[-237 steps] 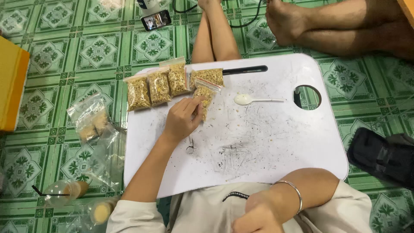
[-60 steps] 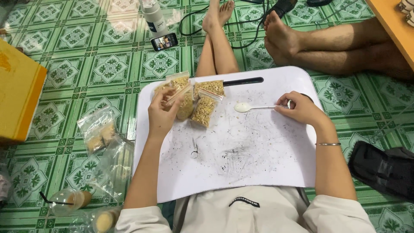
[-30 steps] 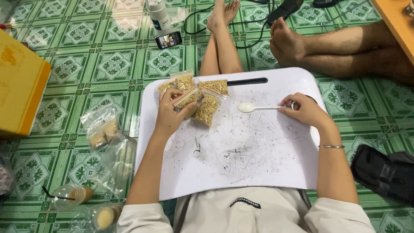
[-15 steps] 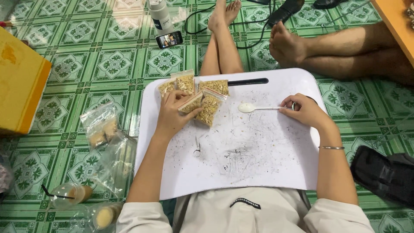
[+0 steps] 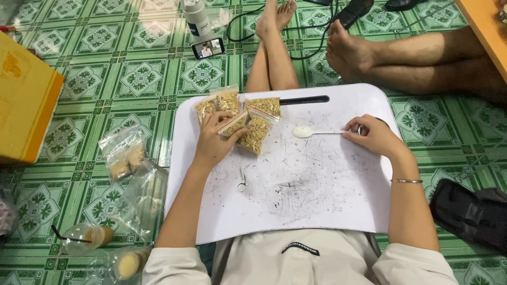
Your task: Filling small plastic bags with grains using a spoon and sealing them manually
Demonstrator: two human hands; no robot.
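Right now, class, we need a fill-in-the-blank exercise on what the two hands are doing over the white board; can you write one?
1. The left hand grips a small bag filled with ____.
2. The right hand holds the handle of a white ____.
3. The board rests on the person's ____.
4. A thin bangle circles the ____ wrist.

Missing words: grain; spoon; lap; right
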